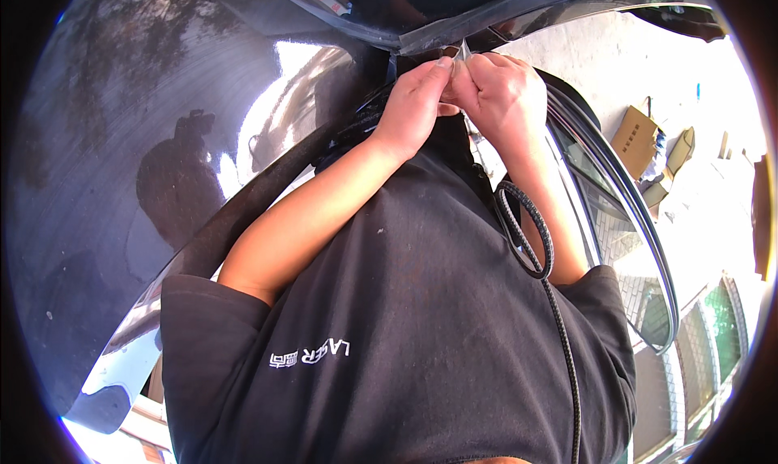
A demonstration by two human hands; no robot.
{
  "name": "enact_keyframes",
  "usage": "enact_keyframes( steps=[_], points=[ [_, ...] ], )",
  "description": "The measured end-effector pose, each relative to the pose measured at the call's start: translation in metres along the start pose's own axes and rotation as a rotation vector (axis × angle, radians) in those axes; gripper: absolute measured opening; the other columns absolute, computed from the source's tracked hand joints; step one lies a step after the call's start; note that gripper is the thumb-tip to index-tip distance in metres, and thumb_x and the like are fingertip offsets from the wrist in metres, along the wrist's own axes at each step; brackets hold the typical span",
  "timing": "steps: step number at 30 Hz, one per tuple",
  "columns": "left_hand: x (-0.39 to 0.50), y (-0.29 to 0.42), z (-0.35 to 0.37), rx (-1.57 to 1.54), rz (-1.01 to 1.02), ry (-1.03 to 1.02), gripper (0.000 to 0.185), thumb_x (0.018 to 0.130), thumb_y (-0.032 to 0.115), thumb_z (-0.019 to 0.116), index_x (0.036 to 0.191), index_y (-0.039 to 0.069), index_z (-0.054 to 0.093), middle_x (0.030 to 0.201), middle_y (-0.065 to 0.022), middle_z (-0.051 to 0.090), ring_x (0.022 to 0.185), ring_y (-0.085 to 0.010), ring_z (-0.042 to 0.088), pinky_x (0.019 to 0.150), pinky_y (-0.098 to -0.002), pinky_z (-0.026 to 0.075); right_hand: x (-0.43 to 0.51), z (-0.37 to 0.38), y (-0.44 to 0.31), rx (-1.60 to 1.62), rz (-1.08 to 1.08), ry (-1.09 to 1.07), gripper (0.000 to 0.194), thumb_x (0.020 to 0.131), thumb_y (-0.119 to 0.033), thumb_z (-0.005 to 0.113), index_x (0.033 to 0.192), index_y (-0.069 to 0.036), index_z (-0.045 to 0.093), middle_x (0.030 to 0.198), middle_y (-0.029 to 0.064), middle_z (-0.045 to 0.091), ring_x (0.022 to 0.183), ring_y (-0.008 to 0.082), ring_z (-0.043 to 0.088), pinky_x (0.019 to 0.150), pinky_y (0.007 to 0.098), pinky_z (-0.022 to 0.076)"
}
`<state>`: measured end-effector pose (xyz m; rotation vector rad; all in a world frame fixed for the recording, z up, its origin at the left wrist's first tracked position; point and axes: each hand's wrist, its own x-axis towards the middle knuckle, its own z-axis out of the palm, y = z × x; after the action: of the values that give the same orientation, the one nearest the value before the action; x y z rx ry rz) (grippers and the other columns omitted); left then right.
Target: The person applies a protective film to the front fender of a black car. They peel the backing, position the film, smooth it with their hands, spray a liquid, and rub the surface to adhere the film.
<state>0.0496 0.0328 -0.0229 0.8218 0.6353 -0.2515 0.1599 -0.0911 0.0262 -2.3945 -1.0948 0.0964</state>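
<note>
Both hands meet at a dark painted car body edge near the top centre. My left hand (413, 102) has its thumb and fingers closed at a small piece of thin clear film (464, 49). Pressed against it, my right hand (507, 93) is curled into a near fist on the same film. Their fingertips partly hide the film and the edge behind. A glossy dark car body panel (121, 129) curves along the left, with reflections on it. On the right, close to my right forearm, stands a car door with its framed window (614, 221).
A looped grey braided cord (550, 245) hangs over my black shirt. An opened cardboard box (634, 140) and other packaging lie on the bright ground at right. Car window glass (419, 2) and its dark trim arch across the top. Tiled or brick surfaces show at lower right.
</note>
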Motion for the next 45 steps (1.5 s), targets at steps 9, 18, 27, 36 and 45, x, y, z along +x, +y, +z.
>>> enact_keyframes(
  steps=[9, 18, 27, 36, 45],
  points=[
    [-0.005, 0.018, 0.006, 0.406, 0.410, 0.294, 0.027, 0.105, 0.021, 0.075, 0.111, -0.005, 0.078, 0.084, -0.0064, 0.079, 0.075, -0.0094, 0.070, 0.070, -0.0275, 0.056, -0.004, -0.004, 0.001, -0.120, -0.180, -0.058, 0.022, 0.089, -0.022, 0.077, 0.075, -0.011, 0.065, 0.071, 0.0044, 0.068, 0.070, 0.0269, 0.071, 0.070, 0.0416, 0.0573],
    [-0.005, 0.046, 0.004, 0.645, 0.296, 0.273, 0.020, 0.102, 0.014, 0.075, 0.105, -0.005, 0.080, 0.095, -0.0086, 0.083, 0.085, -0.0102, 0.075, 0.081, -0.0264, 0.059, -0.009, -0.007, -0.013, -0.162, -0.200, -0.182, 0.023, 0.090, -0.026, 0.076, 0.075, -0.012, 0.065, 0.074, 0.0029, 0.067, 0.074, 0.0238, 0.071, 0.074, 0.0399, 0.0562],
    [-0.010, 0.039, -0.003, 0.582, 0.308, 0.277, 0.015, 0.102, 0.010, 0.074, 0.104, -0.003, 0.079, 0.094, -0.0049, 0.081, 0.086, -0.0074, 0.073, 0.080, -0.0250, 0.058, -0.012, -0.001, -0.018, -0.129, -0.205, -0.155, 0.025, 0.090, -0.027, 0.076, 0.073, -0.013, 0.065, 0.071, 0.0036, 0.067, 0.072, 0.0235, 0.071, 0.073, 0.0396, 0.0562],
    [-0.010, 0.027, -0.008, 0.489, 0.380, 0.296, 0.014, 0.098, 0.010, 0.076, 0.097, -0.004, 0.077, 0.081, -0.0046, 0.078, 0.073, -0.0074, 0.069, 0.070, -0.0267, 0.056, -0.016, 0.004, -0.023, -0.110, -0.196, -0.116, 0.023, 0.088, -0.026, 0.076, 0.072, -0.013, 0.066, 0.071, 0.0032, 0.066, 0.071, 0.0229, 0.071, 0.073, 0.0396, 0.0558],
    [-0.014, 0.024, -0.012, 0.483, 0.372, 0.297, 0.012, 0.097, 0.009, 0.075, 0.096, -0.003, 0.076, 0.080, -0.0035, 0.077, 0.073, -0.0060, 0.067, 0.069, -0.0261, 0.054, -0.020, 0.005, -0.028, -0.094, -0.176, -0.134, 0.024, 0.088, -0.027, 0.076, 0.072, -0.012, 0.067, 0.071, 0.0035, 0.067, 0.072, 0.0239, 0.072, 0.071, 0.0407, 0.0567]
  ],
)
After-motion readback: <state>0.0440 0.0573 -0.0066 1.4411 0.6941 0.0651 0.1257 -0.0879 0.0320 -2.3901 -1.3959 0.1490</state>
